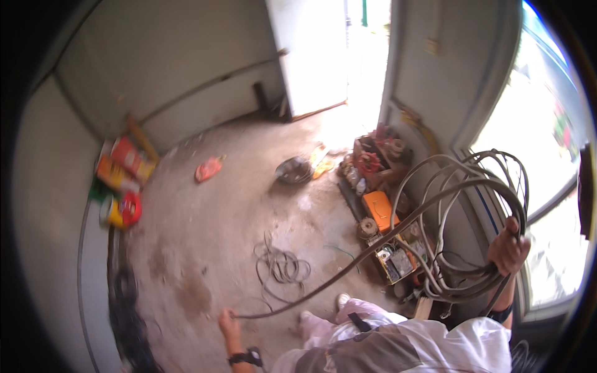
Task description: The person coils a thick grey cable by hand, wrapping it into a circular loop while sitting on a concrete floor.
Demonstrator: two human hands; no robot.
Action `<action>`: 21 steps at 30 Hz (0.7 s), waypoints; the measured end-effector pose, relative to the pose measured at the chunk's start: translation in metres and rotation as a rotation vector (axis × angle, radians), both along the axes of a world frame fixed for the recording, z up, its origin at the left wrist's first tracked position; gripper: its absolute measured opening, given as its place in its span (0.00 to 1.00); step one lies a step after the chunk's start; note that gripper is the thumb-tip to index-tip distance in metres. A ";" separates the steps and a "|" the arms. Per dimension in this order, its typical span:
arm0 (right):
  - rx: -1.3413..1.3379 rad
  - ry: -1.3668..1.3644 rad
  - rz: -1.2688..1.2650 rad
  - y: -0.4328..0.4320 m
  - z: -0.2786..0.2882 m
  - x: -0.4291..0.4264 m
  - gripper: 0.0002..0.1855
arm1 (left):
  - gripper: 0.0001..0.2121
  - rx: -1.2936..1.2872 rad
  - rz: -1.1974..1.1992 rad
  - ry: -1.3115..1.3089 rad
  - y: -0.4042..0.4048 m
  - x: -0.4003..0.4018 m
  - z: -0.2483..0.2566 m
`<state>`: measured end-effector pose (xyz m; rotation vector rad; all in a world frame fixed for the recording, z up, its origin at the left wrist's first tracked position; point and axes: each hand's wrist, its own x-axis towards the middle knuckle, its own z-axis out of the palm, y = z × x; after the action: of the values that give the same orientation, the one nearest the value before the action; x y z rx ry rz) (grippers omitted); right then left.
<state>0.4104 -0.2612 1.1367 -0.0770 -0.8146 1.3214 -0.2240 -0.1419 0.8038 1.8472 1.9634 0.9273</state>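
My right hand [509, 249], raised at the right, grips a large coil of grey cable [466, 289] that hangs in wide loops. From the coil, a thick grey cable length [354, 261] runs down to the left across the view. My left hand [228, 321] is closed on the far part of that length, low at the left and in front of my body. A thinner tangled cable [282, 268] lies on the concrete floor between my hands, behind the stretched length.
Along the right wall stand an orange case [380, 210], a box of parts [395, 263] and a crate [389, 161] with red handwheels. A black basin [295, 170] and red bag [208, 169] lie on the floor. Boxes [123, 170] and black coils [128, 317] line the left wall.
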 end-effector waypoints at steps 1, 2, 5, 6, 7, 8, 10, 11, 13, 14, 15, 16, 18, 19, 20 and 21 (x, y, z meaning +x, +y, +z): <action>0.019 0.003 -0.150 -0.019 0.004 -0.002 0.11 | 0.05 -0.002 -0.080 0.027 0.004 -0.001 -0.043; 0.050 -0.020 -0.212 -0.036 0.011 -0.001 0.12 | 0.05 -0.012 -0.200 0.023 0.007 0.010 -0.072; 0.125 0.052 -0.402 -0.083 0.020 0.010 0.12 | 0.06 -0.273 -0.550 0.059 -0.006 0.033 -0.133; 0.129 0.080 -0.468 -0.096 0.026 0.004 0.12 | 0.07 -0.233 -0.710 0.177 -0.006 0.044 -0.140; 0.143 0.068 -0.585 -0.132 0.046 -0.014 0.12 | 0.07 -0.183 -0.977 0.111 0.008 0.072 -0.161; 0.136 0.042 -0.693 -0.156 0.052 -0.023 0.12 | 0.06 -0.150 -1.131 0.172 0.012 0.097 -0.172; 0.133 0.067 -0.808 -0.180 0.037 -0.014 0.13 | 0.07 -0.169 -1.232 0.261 0.028 0.104 -0.166; 0.112 0.097 -0.811 -0.181 0.020 0.002 0.14 | 0.07 -0.224 -1.193 0.279 0.040 0.094 -0.157; 0.038 0.093 -0.906 -0.205 0.010 0.006 0.14 | 0.08 -0.224 -1.220 0.176 0.064 0.106 -0.113; -0.029 0.118 -1.023 -0.217 -0.002 0.004 0.15 | 0.10 -0.164 -1.223 0.082 0.080 0.115 -0.069; -0.059 0.110 -1.029 -0.221 -0.010 0.005 0.15 | 0.11 -0.171 -1.143 0.354 0.103 0.110 -0.047; -0.090 0.105 -1.035 -0.225 -0.022 0.005 0.15 | 0.11 -0.141 -1.017 0.272 0.126 0.101 -0.024; -0.160 0.113 -1.037 -0.228 -0.043 0.005 0.16 | 0.10 0.093 -0.781 0.411 0.174 0.096 0.055; -0.168 0.140 -1.016 -0.220 -0.049 0.002 0.15 | 0.11 0.259 -0.753 0.449 0.209 0.082 0.094; -0.178 0.166 -0.990 -0.209 -0.053 0.000 0.15 | 0.13 0.412 -0.640 0.487 0.237 0.066 0.137; -0.197 0.192 -0.968 -0.198 -0.060 0.001 0.16 | 0.16 0.437 -0.508 0.514 0.236 0.074 0.204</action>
<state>0.4111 -0.4596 1.0769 -0.4363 -0.3766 0.4694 -0.1505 0.0936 1.0082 2.8901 1.4435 0.8118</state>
